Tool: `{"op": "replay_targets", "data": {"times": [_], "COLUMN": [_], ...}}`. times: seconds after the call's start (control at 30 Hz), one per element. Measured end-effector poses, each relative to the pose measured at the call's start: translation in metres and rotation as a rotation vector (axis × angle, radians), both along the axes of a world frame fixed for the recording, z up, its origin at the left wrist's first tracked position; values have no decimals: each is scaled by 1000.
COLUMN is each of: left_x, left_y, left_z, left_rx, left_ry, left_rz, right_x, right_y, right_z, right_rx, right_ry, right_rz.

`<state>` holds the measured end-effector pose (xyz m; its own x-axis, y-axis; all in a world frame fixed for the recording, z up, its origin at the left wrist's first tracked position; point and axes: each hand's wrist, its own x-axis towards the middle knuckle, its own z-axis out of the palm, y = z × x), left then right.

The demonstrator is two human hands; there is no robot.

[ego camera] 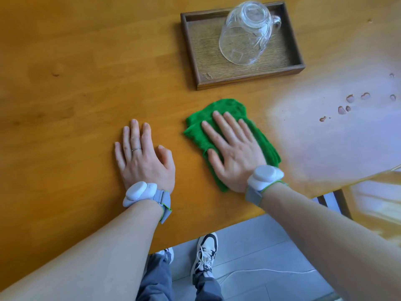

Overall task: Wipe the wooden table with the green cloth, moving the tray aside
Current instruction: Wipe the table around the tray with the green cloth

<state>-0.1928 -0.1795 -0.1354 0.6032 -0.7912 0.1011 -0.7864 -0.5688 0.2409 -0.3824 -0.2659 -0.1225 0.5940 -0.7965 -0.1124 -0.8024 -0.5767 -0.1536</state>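
Note:
A folded green cloth (221,109) lies on the wooden table (76,61), near its front edge. My right hand (232,151) presses flat on the cloth with the fingers spread. To the left of the cloth, my left hand (144,159) rests flat on the bare wood and holds nothing. Beyond the cloth stands a dark wooden tray (201,68), apart from both hands. An upturned clear glass mug (247,31) stands in the tray.
Several water drops (349,103) sit on the table at the right, in a patch of glare. The table's front edge runs diagonally below my wrists, with grey floor and my shoes under it. A wooden chair (373,203) stands at the right corner.

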Motion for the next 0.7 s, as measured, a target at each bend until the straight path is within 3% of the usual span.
{"op": "replay_targets", "data": {"times": [0.13, 0.7], "left_x": [-2, -3], "left_y": [-2, -1], "left_z": [1, 3], "left_rx": [11, 8], "left_ry": [5, -8], "left_rz": [1, 4], "right_x": [-5, 25], "right_y": [-16, 24], "right_z": [0, -3], "right_rx": [-6, -5], "right_ry": [14, 10], "right_rz": [-167, -205]}}
